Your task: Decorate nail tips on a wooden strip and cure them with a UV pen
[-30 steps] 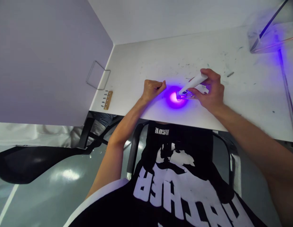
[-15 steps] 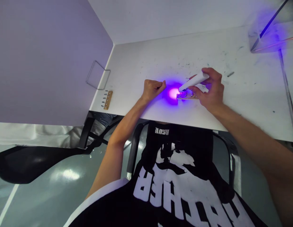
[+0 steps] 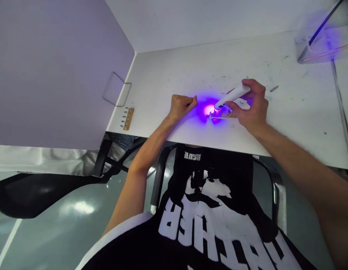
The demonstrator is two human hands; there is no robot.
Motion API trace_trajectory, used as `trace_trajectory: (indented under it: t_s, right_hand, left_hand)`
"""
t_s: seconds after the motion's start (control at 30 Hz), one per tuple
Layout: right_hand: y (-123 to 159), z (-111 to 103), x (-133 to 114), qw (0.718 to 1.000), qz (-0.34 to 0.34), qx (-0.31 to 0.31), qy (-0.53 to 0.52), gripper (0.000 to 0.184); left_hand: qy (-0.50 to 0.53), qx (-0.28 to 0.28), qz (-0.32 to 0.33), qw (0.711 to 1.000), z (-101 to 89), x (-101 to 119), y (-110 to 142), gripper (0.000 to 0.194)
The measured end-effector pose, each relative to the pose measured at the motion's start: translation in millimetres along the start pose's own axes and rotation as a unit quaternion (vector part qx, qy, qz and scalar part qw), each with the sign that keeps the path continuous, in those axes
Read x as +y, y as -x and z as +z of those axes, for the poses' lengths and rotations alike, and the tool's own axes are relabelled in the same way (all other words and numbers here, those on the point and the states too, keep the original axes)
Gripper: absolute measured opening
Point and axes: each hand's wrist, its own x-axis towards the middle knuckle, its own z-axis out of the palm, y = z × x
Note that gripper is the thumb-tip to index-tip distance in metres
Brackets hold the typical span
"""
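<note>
My right hand [image 3: 254,108] is closed around a white handheld UV lamp [image 3: 233,96]. The lamp slants down to the left, and its head shines a bright violet-pink spot on the table. Just below the lamp lies a small wooden strip [image 3: 226,116] with shiny pieces along it, washed in violet light. Left of the glow, my left hand [image 3: 181,106] rests on the table as a fist, with nothing visible in it. Another wooden strip [image 3: 128,119], bearing several small nail-like tips on metal pegs, stands near the table's left edge.
A wire frame [image 3: 117,89] leans at the left edge beside the panel. At the back right stands a clear box [image 3: 303,48] reflecting violet light. A small grey stick [image 3: 274,88] lies right of my right hand. Specks mark the white tabletop [image 3: 157,75].
My right hand and the UV lamp have shifted slightly to the right, and the bright spot has moved right with them. My left hand has stayed in place.
</note>
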Motion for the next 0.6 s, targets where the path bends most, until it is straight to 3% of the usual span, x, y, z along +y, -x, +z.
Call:
trace_trajectory:
  t_s: [0.33, 0.6]
  right_hand:
    - [2.4, 0.6, 1.4, 1.0, 0.004, -0.024, -0.006, 0.071]
    - [1.1, 2.8, 2.0, 1.0, -0.001, -0.006, -0.016, 0.068]
  left_hand:
    - [-0.005, 0.01, 0.009, 1.0, 0.6, -0.1, -0.4, 0.059]
    - [0.005, 0.024, 0.024, 0.999, 2.7, -2.0, -0.7, 0.058]
